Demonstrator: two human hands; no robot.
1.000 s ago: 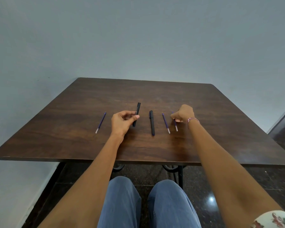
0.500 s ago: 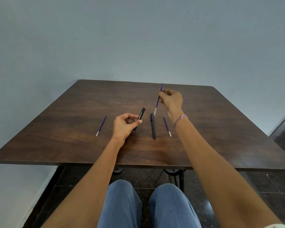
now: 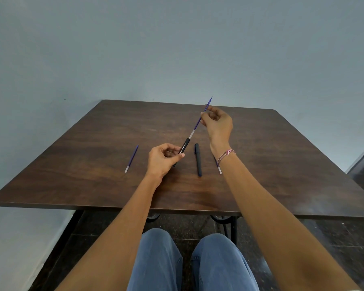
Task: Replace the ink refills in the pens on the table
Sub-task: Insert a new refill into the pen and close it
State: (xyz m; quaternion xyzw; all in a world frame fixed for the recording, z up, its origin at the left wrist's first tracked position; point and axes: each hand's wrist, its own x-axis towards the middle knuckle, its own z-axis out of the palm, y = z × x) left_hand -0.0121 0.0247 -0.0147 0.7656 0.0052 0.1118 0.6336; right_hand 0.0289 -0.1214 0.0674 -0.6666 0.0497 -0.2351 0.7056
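Centrally, left hand (image 3: 160, 161) grips pen barrel (image 3: 184, 146), right hand (image 3: 219, 125) pinches refill (image 3: 196, 128), well inside table (image 3: 93, 164) edges.

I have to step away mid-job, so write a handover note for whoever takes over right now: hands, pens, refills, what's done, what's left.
Left hand grips the black pen barrel, tilted above the table.
Right hand pinches a purple refill, its pale end at the barrel's mouth; how far in cannot be told.
Second black pen lies on the table between the hands. One spare refill lies at left; another refill lies partly hidden behind the right wrist.
Done: refill lined up with barrel.
Left: seat it fully, then probably the second pen.
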